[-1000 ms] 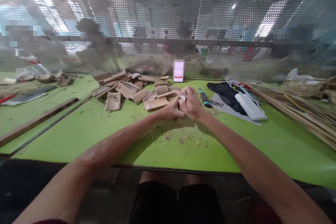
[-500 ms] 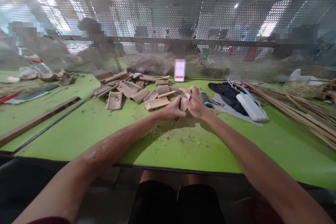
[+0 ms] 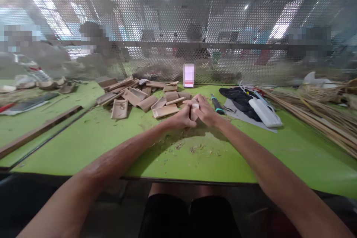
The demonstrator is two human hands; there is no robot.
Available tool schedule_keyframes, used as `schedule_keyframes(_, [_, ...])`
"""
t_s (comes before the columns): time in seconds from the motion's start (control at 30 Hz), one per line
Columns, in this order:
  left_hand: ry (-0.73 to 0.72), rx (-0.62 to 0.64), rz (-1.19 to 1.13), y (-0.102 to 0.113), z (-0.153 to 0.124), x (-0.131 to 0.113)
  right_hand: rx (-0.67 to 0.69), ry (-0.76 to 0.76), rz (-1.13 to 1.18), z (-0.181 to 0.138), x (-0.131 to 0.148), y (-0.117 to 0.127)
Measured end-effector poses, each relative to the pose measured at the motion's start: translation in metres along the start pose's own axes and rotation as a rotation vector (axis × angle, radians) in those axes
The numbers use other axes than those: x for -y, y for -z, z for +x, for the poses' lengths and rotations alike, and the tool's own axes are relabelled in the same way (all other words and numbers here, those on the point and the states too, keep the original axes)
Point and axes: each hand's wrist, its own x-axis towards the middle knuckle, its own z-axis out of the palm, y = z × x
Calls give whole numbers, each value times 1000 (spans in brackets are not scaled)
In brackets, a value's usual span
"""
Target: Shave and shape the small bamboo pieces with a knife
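My left hand (image 3: 181, 119) and my right hand (image 3: 205, 111) meet over the green table (image 3: 92, 141), both closed round a small tan bamboo piece (image 3: 194, 113) held upright between them. My right fingers press on its top, where something small and white shows. A pile of several curved bamboo pieces (image 3: 139, 98) lies just beyond my left hand. Shavings (image 3: 195, 148) are scattered on the table under my wrists.
A knife with a teal-and-black handle (image 3: 216, 104) lies right of my hands. Further right are a dark cloth (image 3: 240, 98), a white power bank (image 3: 264, 112) and a bundle of long bamboo strips (image 3: 315, 119). A phone (image 3: 189, 75) leans on the perforated metal screen (image 3: 178, 26); people sit behind it.
My right hand slid out along the piece toward the knife half a second ago and has come back, closing against my left hand again.
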Motion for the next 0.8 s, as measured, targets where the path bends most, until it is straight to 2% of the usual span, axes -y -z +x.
schedule_keyframes(0.17, [-46, 54, -66, 0, 1, -6, -10, 36, -60, 3, 4, 1])
schedule_keyframes(0.3, [1, 30, -67, 2, 0, -8, -53, -22, -42, 2, 4, -1])
schedule_keyframes(0.47, [-11, 64, -106, 4, -3, -8, -54, 20, -59, 2, 7, -7])
schedule_keyframes(0.6, [34, 33, -73, 4, -4, -9, -109, -45, -32, 5, 3, -8])
schedule_keyframes(0.7, [-9, 36, -74, 3, -4, -8, -83, -20, -46, 7, 2, -7])
schedule_keyframes(0.8, [39, 61, -78, 3, -3, -6, -94, -59, -39, 7, 5, -6])
